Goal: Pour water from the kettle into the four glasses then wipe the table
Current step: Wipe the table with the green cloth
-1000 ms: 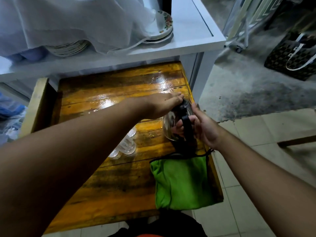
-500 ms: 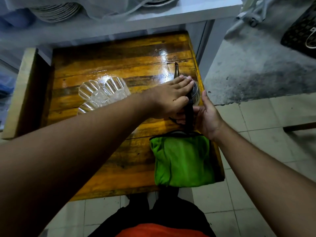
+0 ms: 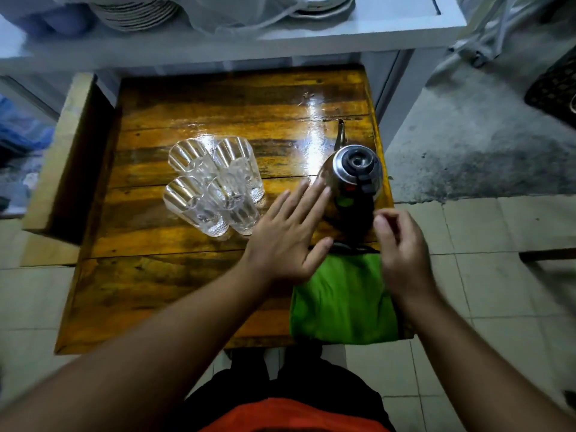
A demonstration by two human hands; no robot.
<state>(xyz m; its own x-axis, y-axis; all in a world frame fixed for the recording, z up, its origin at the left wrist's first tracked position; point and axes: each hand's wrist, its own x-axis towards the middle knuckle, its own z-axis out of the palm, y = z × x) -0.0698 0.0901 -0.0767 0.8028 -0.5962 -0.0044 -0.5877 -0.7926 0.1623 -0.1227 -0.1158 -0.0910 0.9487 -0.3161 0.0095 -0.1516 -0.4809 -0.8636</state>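
A steel kettle [image 3: 355, 169] with a black lid and handle stands upright near the right edge of the wooden table [image 3: 187, 275], spout pointing away from me. Several clear ribbed glasses [image 3: 215, 188] stand bunched together left of it. A green cloth [image 3: 339, 304] lies folded at the table's near right corner. My left hand [image 3: 286, 235] hovers flat with fingers spread, just left of the kettle's body. My right hand [image 3: 402, 247] is loosely curled right beside the kettle's handle, holding nothing.
A white shelf [image 3: 358, 35] with stacked plates [image 3: 134, 14] under a thin white cover overhangs the table's far side. A pale wooden board [image 3: 59, 151] flanks the table's left. Tiled floor lies to the right, with a dark basket [image 3: 554, 85] at the far right.
Both hands have let go of the kettle and drawn back toward me; the left hand lifted off the lid and opened flat. The camera has tipped down, showing the glasses in full.
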